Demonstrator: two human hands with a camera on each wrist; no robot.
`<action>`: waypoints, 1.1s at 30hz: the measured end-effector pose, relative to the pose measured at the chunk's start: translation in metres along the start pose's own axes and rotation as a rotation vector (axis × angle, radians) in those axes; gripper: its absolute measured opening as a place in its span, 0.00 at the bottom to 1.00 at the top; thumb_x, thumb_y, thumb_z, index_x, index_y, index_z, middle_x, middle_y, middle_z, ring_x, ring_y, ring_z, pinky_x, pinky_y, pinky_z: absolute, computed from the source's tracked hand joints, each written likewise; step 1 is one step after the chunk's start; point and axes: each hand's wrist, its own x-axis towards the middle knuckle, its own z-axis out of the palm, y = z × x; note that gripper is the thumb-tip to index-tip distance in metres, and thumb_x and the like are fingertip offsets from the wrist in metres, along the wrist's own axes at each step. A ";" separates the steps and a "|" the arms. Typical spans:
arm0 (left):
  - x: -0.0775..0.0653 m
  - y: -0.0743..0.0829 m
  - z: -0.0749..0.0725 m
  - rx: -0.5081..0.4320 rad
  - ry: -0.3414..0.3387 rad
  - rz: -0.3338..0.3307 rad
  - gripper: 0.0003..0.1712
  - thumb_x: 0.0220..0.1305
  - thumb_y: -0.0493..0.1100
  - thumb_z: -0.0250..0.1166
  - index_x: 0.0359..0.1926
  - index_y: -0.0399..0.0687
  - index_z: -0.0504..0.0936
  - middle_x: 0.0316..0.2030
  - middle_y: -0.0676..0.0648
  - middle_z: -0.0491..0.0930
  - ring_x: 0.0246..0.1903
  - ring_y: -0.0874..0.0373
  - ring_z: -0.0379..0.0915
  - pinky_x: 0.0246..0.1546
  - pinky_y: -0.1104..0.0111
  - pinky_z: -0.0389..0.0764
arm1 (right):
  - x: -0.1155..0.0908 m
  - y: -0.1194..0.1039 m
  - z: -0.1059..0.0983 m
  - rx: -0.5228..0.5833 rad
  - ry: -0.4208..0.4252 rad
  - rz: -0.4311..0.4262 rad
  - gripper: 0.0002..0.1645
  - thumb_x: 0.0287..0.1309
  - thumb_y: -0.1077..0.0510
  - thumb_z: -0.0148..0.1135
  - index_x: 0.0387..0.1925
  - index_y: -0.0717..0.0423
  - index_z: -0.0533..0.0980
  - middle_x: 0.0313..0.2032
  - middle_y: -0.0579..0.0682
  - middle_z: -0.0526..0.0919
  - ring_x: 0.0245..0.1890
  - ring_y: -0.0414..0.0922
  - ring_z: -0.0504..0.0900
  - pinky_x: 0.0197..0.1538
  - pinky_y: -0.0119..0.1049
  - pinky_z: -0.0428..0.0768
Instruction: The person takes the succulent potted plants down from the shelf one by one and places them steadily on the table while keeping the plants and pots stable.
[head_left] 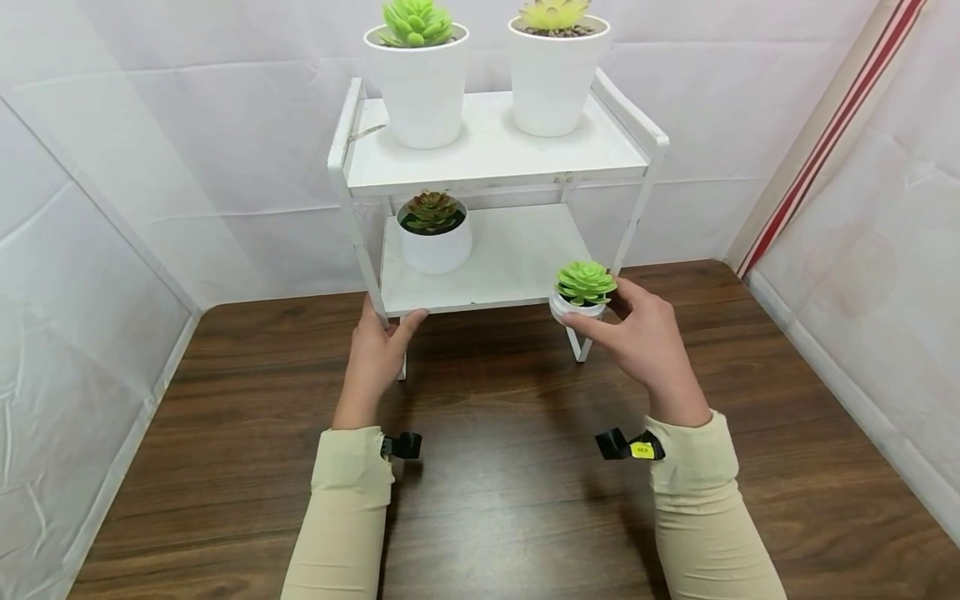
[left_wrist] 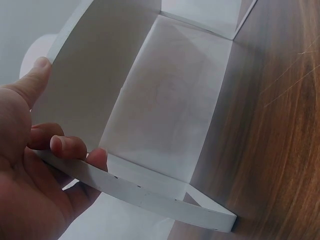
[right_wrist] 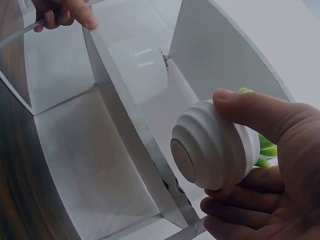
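A white two-tier shelf rack [head_left: 487, 167] stands on the wooden table. My left hand [head_left: 375, 350] grips its lower left corner, the thumb on the lower board's front edge and the fingers curled about the side leg [left_wrist: 145, 195]. Between thumb and fingers, my right hand [head_left: 645, 337] holds a small potted green succulent [head_left: 585, 283] by its ribbed white pot [right_wrist: 215, 145]. This pot is tilted in the right wrist view, off the board, near the lower tier's front right corner. On the lower tier's left side sits a reddish-green succulent in a white pot [head_left: 435, 248].
Two taller white pots stand on the top tier, one with a green succulent [head_left: 420, 83] at left, one with a yellowish succulent [head_left: 555, 75] at right. White sheeting [head_left: 225, 150] hangs behind and beside the brown table [head_left: 480, 500]. A red-striped strip [head_left: 825, 142] runs down the right corner.
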 end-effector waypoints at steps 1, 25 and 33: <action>0.000 0.000 0.000 0.000 0.002 0.001 0.49 0.61 0.67 0.60 0.73 0.49 0.52 0.64 0.36 0.69 0.54 0.46 0.75 0.54 0.50 0.76 | -0.001 0.000 -0.001 0.004 0.000 -0.002 0.41 0.45 0.37 0.74 0.59 0.51 0.74 0.56 0.54 0.80 0.59 0.49 0.78 0.60 0.47 0.76; 0.000 -0.001 0.002 0.000 0.002 0.015 0.50 0.60 0.69 0.59 0.74 0.51 0.51 0.68 0.39 0.66 0.61 0.46 0.71 0.58 0.50 0.75 | -0.004 0.005 -0.016 -0.002 -0.017 -0.037 0.39 0.48 0.41 0.74 0.59 0.52 0.75 0.55 0.52 0.81 0.58 0.48 0.78 0.61 0.46 0.75; -0.001 -0.001 0.001 0.006 -0.003 0.008 0.51 0.59 0.70 0.59 0.74 0.52 0.50 0.68 0.39 0.64 0.62 0.46 0.70 0.59 0.51 0.74 | -0.006 0.006 -0.026 0.019 -0.025 -0.030 0.37 0.49 0.43 0.74 0.59 0.51 0.75 0.56 0.50 0.80 0.60 0.47 0.77 0.63 0.44 0.74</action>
